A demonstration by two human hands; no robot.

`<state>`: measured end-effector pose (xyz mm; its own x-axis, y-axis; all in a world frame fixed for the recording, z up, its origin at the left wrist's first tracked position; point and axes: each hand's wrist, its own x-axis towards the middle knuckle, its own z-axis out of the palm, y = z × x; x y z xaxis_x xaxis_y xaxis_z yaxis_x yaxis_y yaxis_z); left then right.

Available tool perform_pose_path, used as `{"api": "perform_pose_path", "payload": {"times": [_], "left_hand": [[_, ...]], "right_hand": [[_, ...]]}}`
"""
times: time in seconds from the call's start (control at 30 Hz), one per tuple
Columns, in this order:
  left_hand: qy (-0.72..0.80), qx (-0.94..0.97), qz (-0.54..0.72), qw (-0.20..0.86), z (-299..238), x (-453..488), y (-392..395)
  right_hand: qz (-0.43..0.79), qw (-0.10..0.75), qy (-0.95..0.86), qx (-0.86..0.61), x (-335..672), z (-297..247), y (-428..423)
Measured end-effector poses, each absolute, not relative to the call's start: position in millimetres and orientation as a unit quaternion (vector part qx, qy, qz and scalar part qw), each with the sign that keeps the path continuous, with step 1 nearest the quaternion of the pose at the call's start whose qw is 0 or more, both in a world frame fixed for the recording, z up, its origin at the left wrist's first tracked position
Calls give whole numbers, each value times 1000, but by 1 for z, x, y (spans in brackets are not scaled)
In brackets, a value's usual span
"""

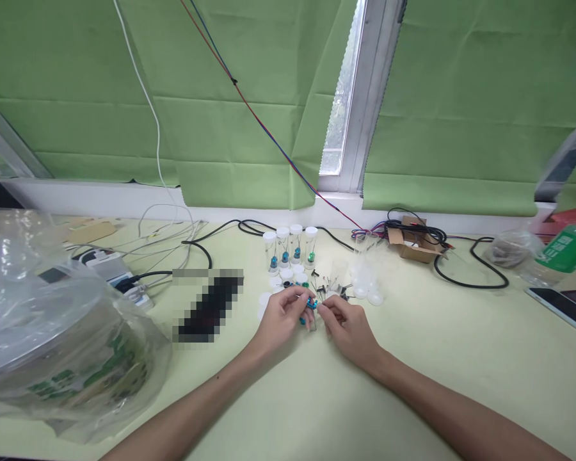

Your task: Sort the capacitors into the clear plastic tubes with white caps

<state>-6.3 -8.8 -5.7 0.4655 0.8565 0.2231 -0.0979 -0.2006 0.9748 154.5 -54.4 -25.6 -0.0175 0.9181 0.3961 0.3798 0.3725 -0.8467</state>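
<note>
My left hand (284,319) is curled over the pale yellow table (436,358) and pinches several small blue components (310,303) by their thin leads. My right hand (346,322) is closed beside it, fingertips meeting the left hand's at the same bunch. Just beyond the hands lies a scatter of small dark and blue components (327,285) and white vial caps (274,282). Behind them stands a row of clear capped vials (290,246) with blue or green parts inside. Several empty clear vials (365,282) stand to the right.
A large clear plastic bag (52,333) over a container fills the left. A power strip and cables (125,282) lie behind it. A small cardboard box (415,240) with black wires sits at the back right; a phone (564,307) and green packet (569,250) lie far right.
</note>
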Motion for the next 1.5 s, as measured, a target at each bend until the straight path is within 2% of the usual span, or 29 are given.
{"api": "perform_pose_path", "payload": {"times": [0.73, 1.5], "left_hand": [[323, 613, 434, 575, -1, -4, -8], [315, 651, 421, 548, -1, -6, -11]], "right_hand": [[248, 516, -676, -464, 157, -29, -52], [235, 489, -677, -497, 156, -29, -51]]}}
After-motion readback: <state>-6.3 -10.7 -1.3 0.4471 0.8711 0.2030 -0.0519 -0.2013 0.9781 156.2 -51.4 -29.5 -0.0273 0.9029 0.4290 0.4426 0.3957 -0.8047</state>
